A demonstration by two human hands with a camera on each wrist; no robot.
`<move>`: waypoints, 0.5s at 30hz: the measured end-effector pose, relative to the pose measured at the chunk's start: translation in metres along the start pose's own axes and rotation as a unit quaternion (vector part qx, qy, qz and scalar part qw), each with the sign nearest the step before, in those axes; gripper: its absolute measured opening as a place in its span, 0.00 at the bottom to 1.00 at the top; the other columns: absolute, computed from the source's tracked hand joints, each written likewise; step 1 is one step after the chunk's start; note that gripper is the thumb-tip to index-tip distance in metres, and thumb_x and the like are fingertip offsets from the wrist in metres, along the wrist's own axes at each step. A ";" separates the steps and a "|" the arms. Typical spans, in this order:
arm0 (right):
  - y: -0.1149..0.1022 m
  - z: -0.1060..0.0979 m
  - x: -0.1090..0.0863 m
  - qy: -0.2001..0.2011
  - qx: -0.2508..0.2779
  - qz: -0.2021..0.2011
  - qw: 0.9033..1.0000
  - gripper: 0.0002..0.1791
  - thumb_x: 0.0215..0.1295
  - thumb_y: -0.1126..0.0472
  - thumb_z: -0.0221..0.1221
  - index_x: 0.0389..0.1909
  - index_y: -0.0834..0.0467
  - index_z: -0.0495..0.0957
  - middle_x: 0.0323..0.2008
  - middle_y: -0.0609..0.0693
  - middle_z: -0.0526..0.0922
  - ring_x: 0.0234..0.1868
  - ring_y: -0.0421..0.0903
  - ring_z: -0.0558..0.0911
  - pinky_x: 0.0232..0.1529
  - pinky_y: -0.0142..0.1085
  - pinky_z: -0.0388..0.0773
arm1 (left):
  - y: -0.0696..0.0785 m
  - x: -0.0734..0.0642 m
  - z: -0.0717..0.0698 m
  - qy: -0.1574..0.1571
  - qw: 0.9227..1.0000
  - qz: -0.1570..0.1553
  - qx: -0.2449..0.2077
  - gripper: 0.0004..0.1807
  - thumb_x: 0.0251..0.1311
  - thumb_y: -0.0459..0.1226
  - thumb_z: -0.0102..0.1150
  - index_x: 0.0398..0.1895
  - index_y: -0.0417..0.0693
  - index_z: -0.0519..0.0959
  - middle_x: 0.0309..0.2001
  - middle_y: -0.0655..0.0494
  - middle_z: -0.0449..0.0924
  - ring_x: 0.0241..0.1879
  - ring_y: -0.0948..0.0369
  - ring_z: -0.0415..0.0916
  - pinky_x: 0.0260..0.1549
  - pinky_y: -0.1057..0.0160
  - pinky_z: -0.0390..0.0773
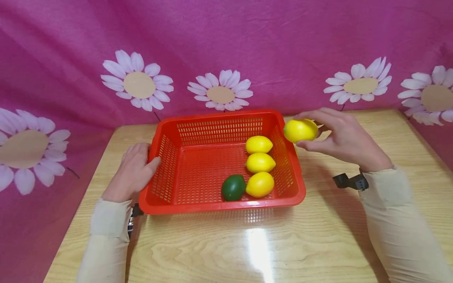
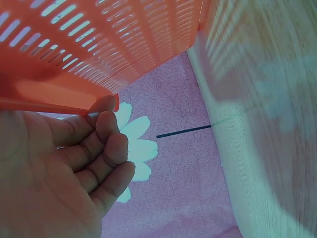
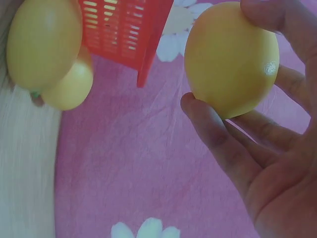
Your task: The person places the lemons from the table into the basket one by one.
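A red plastic basket [image 1: 219,208] with slotted walls stands on the table. My left hand [image 1: 132,171] grips its left rim, thumb over the top and fingers curled underneath, as the left wrist view shows. Inside, three yellow lemons [image 1: 260,163] form a column along the right side, with a dark green oval fruit [image 1: 233,188] beside the nearest one. Just outside the right rim, my right hand [image 1: 341,135] holds another lemon [image 3: 232,59] up between thumb and fingers. Two more yellow fruits [image 3: 44,47] rest on the table by the basket in the right wrist view.
The wood-grain table [image 1: 198,247] ends at a pink cloth [image 1: 283,51] with large white flowers, hanging behind and at the sides. A small black device [image 1: 350,181] is strapped at the right wrist.
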State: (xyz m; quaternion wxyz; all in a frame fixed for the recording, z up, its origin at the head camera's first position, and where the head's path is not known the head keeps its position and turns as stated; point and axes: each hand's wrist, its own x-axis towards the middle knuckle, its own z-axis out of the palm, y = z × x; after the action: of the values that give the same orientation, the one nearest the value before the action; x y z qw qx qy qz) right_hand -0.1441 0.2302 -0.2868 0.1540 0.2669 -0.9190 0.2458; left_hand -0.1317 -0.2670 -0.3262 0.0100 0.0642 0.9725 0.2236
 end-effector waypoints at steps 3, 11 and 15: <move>-0.004 0.000 0.004 -0.002 -0.001 -0.007 1.000 0.34 0.49 0.56 0.80 0.60 0.46 0.82 0.49 0.43 0.86 0.41 0.30 0.78 0.43 0.16 0.72 | 0.001 0.001 0.000 -0.004 1.000 -0.003 0.000 0.23 0.72 0.44 0.45 0.59 0.33 0.70 0.49 0.39 0.75 0.53 0.44 0.66 0.56 0.43 0.63; -0.012 0.000 0.016 -0.008 -0.005 -0.030 0.999 0.33 0.49 0.57 0.79 0.60 0.46 0.82 0.45 0.45 0.86 0.39 0.38 0.78 0.39 0.24 0.73 | 0.002 0.001 0.000 -0.001 1.000 -0.002 0.000 0.23 0.71 0.43 0.46 0.58 0.33 0.70 0.48 0.39 0.76 0.52 0.44 0.66 0.56 0.43 0.62; -0.017 0.000 0.021 -0.023 0.003 -0.027 0.999 0.32 0.50 0.55 0.79 0.60 0.45 0.82 0.46 0.44 0.86 0.39 0.38 0.78 0.37 0.26 0.75 | 0.001 0.001 0.000 -0.001 1.000 -0.002 0.000 0.22 0.71 0.43 0.46 0.58 0.33 0.71 0.48 0.39 0.76 0.52 0.44 0.66 0.57 0.43 0.62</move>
State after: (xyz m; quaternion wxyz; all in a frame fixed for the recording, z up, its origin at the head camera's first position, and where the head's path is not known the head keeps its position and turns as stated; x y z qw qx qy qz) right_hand -0.1516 0.2087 -0.2712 0.1388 0.2976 -0.9141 0.2377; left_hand -0.1323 -0.2655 -0.3259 0.0113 0.0620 0.9726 0.2237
